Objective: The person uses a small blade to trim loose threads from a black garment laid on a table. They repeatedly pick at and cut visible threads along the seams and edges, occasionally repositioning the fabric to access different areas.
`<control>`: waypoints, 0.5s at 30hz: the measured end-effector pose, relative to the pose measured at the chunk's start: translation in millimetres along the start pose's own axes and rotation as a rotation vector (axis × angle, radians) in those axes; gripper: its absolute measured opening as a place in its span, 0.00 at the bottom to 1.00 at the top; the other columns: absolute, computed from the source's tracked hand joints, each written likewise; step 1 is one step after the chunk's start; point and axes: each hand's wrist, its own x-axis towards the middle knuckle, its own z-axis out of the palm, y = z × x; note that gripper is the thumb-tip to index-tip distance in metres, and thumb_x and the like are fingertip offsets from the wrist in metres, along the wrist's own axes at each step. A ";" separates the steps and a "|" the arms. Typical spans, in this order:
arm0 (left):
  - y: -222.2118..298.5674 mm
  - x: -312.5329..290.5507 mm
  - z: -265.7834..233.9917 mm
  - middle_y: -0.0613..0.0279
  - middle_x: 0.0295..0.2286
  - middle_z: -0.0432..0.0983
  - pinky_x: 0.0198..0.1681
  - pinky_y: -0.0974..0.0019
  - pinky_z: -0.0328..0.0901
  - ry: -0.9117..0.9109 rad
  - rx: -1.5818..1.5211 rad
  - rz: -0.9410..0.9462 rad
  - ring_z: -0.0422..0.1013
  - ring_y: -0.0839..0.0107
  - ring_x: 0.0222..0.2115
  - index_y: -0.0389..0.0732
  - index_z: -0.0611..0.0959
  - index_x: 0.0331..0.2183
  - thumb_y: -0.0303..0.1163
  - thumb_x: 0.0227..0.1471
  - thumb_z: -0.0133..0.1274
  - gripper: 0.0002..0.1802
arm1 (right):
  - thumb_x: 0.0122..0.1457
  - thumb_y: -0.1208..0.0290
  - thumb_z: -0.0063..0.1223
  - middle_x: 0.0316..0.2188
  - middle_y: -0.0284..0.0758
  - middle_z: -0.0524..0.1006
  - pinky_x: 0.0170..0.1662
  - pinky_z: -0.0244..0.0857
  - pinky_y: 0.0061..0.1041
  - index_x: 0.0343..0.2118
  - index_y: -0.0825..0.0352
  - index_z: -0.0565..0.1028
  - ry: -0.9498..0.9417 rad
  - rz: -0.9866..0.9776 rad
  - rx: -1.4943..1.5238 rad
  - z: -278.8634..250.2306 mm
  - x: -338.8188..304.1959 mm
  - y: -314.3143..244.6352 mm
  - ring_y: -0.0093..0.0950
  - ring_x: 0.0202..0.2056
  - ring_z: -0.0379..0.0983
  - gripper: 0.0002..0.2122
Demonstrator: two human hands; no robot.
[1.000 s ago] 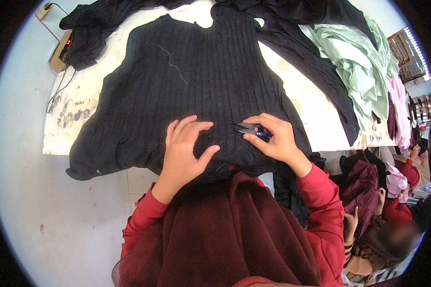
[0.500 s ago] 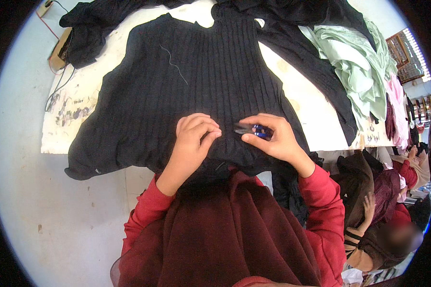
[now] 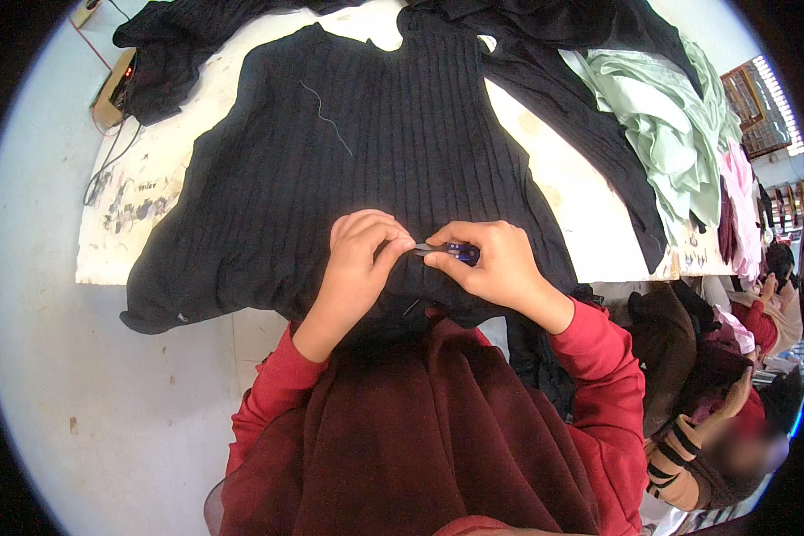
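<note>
Thread snips (image 3: 461, 254), small, blue-handled, dark-bladed: situated above the lower middle of a black ribbed garment (image 3: 375, 143), long axis running crosswise, blade tips pointing left and ending right beside the left fingertips, contact between them uncertain. Right hand (image 3: 502, 265), the nearer to the handles: fingers closed around the snips, thumb below, forefinger above; left hand (image 3: 359, 261): thumb and forefinger pressed together, anything pinched there too small to tell. Garment: laid over a pale bench (image 3: 598, 214), ribs running away from the wearer, lower part beneath both hands.
</note>
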 end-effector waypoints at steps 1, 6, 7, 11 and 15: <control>0.0 0.0 0.2 0.63 0.32 0.80 0.52 0.59 0.59 0.002 0.004 0.001 0.73 0.63 0.43 0.39 0.83 0.28 0.31 0.51 0.58 0.05 | 0.51 0.56 0.63 0.22 0.36 0.80 0.28 0.71 0.35 0.32 0.58 0.82 0.003 -0.009 0.005 0.3 0.1 0.4 0.38 0.26 0.79 0.12; 1.3 0.1 0.4 0.62 0.31 0.80 0.52 0.59 0.59 0.003 -0.001 -0.002 0.73 0.63 0.43 0.39 0.83 0.28 0.31 0.51 0.59 0.05 | 0.50 0.56 0.63 0.22 0.36 0.80 0.28 0.71 0.35 0.32 0.57 0.83 -0.014 0.014 0.006 1.5 0.2 0.0 0.39 0.25 0.79 0.11; 1.2 -0.1 0.5 0.62 0.31 0.80 0.52 0.59 0.59 0.005 0.000 0.000 0.73 0.63 0.43 0.39 0.83 0.28 0.31 0.51 0.59 0.06 | 0.51 0.56 0.63 0.21 0.36 0.80 0.28 0.71 0.35 0.31 0.57 0.83 -0.016 0.017 0.005 2.2 0.5 0.3 0.39 0.25 0.79 0.11; 0.9 -0.3 1.1 0.62 0.32 0.79 0.52 0.59 0.60 0.010 0.016 0.013 0.73 0.61 0.42 0.39 0.83 0.28 0.30 0.51 0.58 0.05 | 0.52 0.61 0.64 0.26 0.37 0.81 0.31 0.71 0.30 0.32 0.61 0.83 -0.073 0.042 -0.050 -0.5 1.3 -2.6 0.38 0.28 0.80 0.10; 2.7 0.4 -7.6 0.58 0.36 0.79 0.51 0.58 0.63 0.171 -0.133 -0.078 0.74 0.59 0.42 0.37 0.82 0.31 0.27 0.51 0.58 0.04 | 0.51 0.57 0.64 0.24 0.36 0.81 0.30 0.70 0.32 0.33 0.58 0.82 0.026 0.045 -0.018 1.9 -2.1 3.3 0.37 0.27 0.79 0.11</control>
